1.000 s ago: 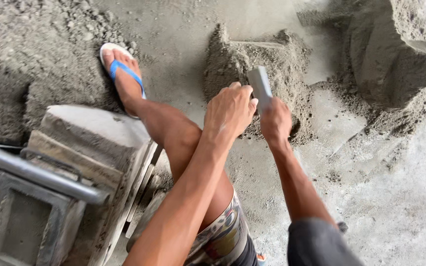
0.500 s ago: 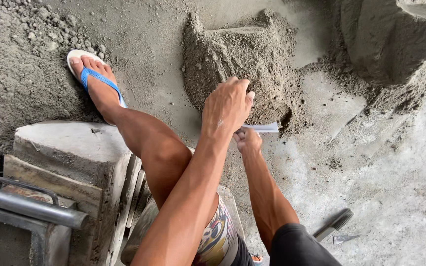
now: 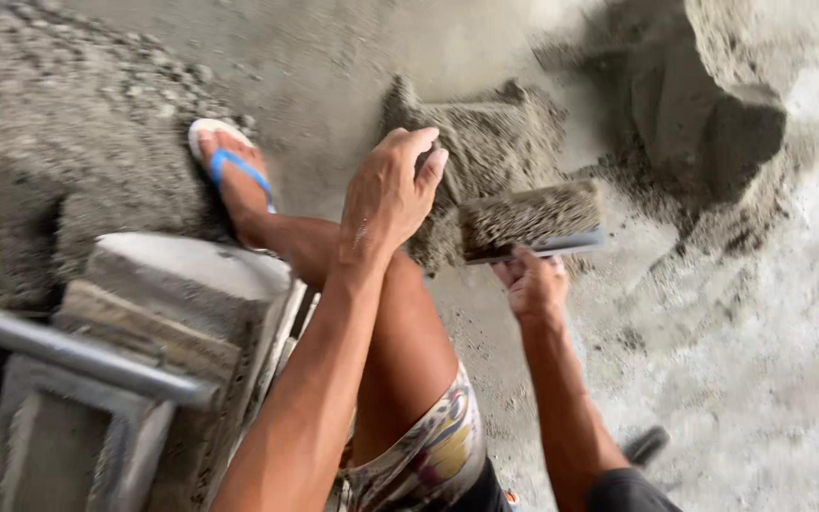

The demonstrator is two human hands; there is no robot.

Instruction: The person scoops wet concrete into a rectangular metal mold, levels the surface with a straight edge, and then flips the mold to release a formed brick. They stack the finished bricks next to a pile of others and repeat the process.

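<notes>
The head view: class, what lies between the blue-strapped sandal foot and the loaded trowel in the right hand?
In the head view, the left hand, resting on the knee, and part of the grey mortar heap lie between the sandaled foot and the trowel, held by the right hand.

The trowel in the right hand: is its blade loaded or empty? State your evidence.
Loaded. The trowel in the right hand carries a grey, grainy layer of mortar across its blade.

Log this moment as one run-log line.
left hand: resting on raised knee, empty | right hand: gripping flat scoop loaded with grey mix | pile: beyond scoop | block mould: at left
</notes>
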